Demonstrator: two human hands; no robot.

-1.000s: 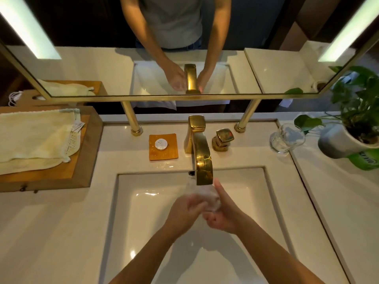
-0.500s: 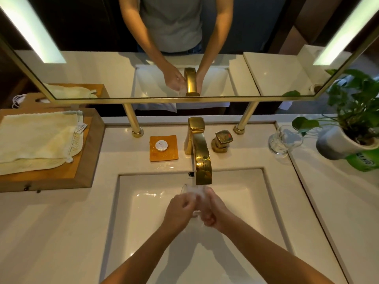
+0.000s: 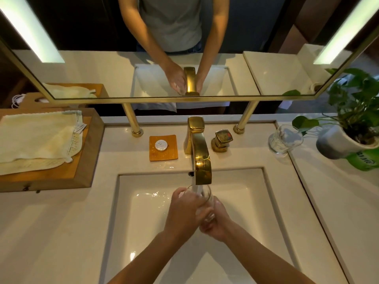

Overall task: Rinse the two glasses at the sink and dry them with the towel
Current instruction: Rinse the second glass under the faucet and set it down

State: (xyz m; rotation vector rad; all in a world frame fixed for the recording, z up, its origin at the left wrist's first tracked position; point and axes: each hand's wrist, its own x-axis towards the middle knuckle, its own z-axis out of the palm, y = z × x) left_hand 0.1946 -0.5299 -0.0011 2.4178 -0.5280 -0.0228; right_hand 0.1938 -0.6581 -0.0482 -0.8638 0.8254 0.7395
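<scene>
A clear glass point(image 3: 203, 198) is held over the white sink basin point(image 3: 143, 212), its mouth up under the gold faucet point(image 3: 202, 160), with water running into it. My left hand point(image 3: 183, 210) wraps its left side and my right hand point(image 3: 215, 221) cups its base from the right. A second clear glass point(image 3: 284, 139) stands on the counter at the right, beside the plant pot. A pale yellow towel point(image 3: 39, 138) lies folded on a wooden tray point(image 3: 86, 160) at the left.
A gold tap handle point(image 3: 222, 140) stands right of the faucet. An orange soap dish point(image 3: 163, 147) with a round white soap sits left of it. A potted plant point(image 3: 348, 132) fills the right corner. A gold-framed mirror point(image 3: 184, 98) on two posts hangs behind.
Both hands have turned the glass from tilted to mouth-up and shifted it slightly toward me under the spout. The camera view has moved a little.
</scene>
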